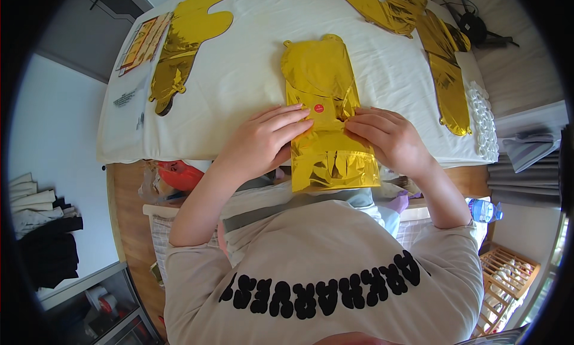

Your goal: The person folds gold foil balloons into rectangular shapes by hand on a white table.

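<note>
Since the gold foil balloon [320,67] lies partly past the near edge of the white cloth [239,76], the left hand [266,135] and right hand [391,136] rest fingers on its opposite sides, seemingly steadying it; with thumbs largely hidden, whether either hand pinches it cannot be told.

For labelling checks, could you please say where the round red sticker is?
Just right of centre in the head view, the round red sticker is on the gold foil piece, between left hand and right hand.
</note>
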The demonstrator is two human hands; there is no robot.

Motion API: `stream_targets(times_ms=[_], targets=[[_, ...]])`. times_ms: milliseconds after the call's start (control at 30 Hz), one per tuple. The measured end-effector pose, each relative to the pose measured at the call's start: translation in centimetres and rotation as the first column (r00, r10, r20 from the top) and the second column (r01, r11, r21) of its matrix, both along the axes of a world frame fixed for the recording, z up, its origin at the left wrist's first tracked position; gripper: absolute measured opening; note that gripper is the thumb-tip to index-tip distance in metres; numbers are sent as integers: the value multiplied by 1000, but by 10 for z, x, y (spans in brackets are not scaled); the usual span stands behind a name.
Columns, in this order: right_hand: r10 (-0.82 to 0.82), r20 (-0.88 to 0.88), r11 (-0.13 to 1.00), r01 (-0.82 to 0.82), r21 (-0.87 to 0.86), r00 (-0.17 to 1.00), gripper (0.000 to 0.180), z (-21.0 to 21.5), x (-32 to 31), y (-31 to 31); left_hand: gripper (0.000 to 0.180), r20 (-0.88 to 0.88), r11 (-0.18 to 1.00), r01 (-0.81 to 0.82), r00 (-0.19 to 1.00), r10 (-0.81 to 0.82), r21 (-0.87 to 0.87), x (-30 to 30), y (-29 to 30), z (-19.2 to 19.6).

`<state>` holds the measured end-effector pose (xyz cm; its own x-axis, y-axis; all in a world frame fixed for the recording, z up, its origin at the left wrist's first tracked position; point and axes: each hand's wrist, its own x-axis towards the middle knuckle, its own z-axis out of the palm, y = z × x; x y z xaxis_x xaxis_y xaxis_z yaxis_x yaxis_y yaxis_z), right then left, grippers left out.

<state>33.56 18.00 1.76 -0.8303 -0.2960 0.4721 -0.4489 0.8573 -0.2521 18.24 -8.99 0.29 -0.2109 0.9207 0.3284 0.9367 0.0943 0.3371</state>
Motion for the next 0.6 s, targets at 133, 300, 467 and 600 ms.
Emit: stream_targets(times_ms=[133,300,467,600], targets=[[2,18,1000,-2,-4,1000,29,5,-1,-6,48,-42,1000,3,999,-3,7,0,1,1],[0,-13,995,1,99,1000,33,5,0,-3,48,-48,1000,-1,999,1,1,-1,0,1],[-41,-1,997,41,70,999,36,5,0,-8,54,74,998,-31,997,27,59,2,4,1],[-94,12,992,93,91,995,35,8,5,-17,44,-58,999,1,998,1,41,-1,2,-3]])
